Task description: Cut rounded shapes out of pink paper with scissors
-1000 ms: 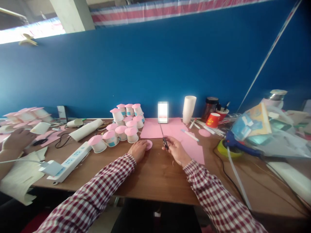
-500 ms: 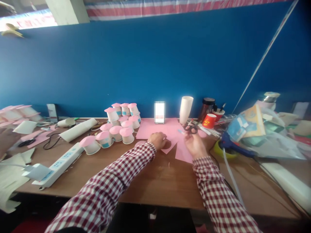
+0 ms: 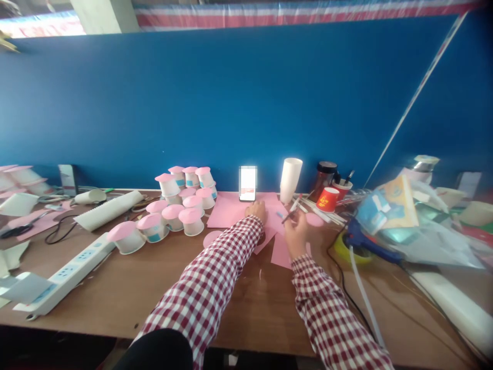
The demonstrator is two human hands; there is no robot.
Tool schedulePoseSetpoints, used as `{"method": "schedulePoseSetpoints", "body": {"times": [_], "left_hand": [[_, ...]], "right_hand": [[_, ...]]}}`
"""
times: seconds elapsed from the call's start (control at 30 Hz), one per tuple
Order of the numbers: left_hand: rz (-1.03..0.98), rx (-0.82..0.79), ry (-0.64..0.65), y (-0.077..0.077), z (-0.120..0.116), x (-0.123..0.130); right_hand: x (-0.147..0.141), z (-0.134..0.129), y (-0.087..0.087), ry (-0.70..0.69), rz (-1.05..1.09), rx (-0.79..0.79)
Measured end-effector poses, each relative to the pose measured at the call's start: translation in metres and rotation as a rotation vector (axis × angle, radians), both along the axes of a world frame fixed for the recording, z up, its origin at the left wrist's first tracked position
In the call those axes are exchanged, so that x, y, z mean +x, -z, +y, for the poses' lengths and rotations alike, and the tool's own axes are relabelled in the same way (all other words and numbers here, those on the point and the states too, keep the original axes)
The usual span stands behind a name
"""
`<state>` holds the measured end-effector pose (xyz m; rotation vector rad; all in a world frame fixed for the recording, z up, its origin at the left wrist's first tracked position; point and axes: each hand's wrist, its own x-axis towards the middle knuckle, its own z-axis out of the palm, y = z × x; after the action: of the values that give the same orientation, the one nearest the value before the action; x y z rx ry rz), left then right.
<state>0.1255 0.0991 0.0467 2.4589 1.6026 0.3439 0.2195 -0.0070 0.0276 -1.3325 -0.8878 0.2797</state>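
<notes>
Plastic power strip [image 3: 71, 271] lower left, then pink-capped paper cups [image 3: 192, 226]. My sleeve [image 3: 215, 270] kinda blocks pink disc [image 3: 210, 238]; left hand [image 3: 257, 209] over flat pink sheet [image 3: 223, 209] mid-frame, can't tell grip. Right hand [image 3: 297, 234] pinching dark scissors [image 3: 289, 214], centre-right. Crinkly bag [image 3: 419, 244] far right.

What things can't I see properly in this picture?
In the head view:
Under the left hand: the hand itself covers it.
Dark tool in the right hand: the hand partly covers it; too small to name.
Phone screen: pixelated, unreadable.
Inside the clear bag: blurred.
Black shape: cut off by the bottom edge.
</notes>
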Motion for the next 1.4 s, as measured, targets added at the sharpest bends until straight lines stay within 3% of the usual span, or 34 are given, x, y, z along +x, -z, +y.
{"method": "schedulePoseSetpoints", "body": {"times": [0.2, 0.37, 0.67, 0.83, 1.0, 1.13, 1.27, 1.4], "left_hand": [[0.003, -0.041, -0.017, 0.008, 0.011, 0.008], [-0.236, 0.022, -0.046, 0.012, 0.018, 0.006], [-0.550, -0.039, -0.058, -0.006, 0.011, -0.002], [-0.769, 0.053, -0.055, -0.009, -0.001, -0.022], [-0.872, 0.083, -0.080, -0.005, -0.022, -0.058], [-1.015, 0.117, -0.103, 0.000, -0.028, -0.088], [-1.411, -0.070, -0.263, -0.005, -0.030, -0.111], [-1.859, -0.405, -0.247, -0.018, -0.033, -0.135]], "right_hand": [[-0.005, 0.006, 0.005, -0.003, -0.022, -0.069], [-0.007, 0.006, 0.006, -0.030, -0.028, -0.092], [-0.008, 0.005, 0.006, -0.092, -0.026, -0.179], [-0.008, 0.003, 0.004, -0.099, -0.066, -0.164], [-0.010, -0.003, -0.001, -0.076, -0.148, -0.182], [-0.012, -0.003, 0.005, -0.084, -0.162, -0.167], [-0.009, 0.000, 0.011, -0.106, -0.166, -0.118], [-0.008, -0.001, 0.005, -0.130, -0.159, -0.087]]}}
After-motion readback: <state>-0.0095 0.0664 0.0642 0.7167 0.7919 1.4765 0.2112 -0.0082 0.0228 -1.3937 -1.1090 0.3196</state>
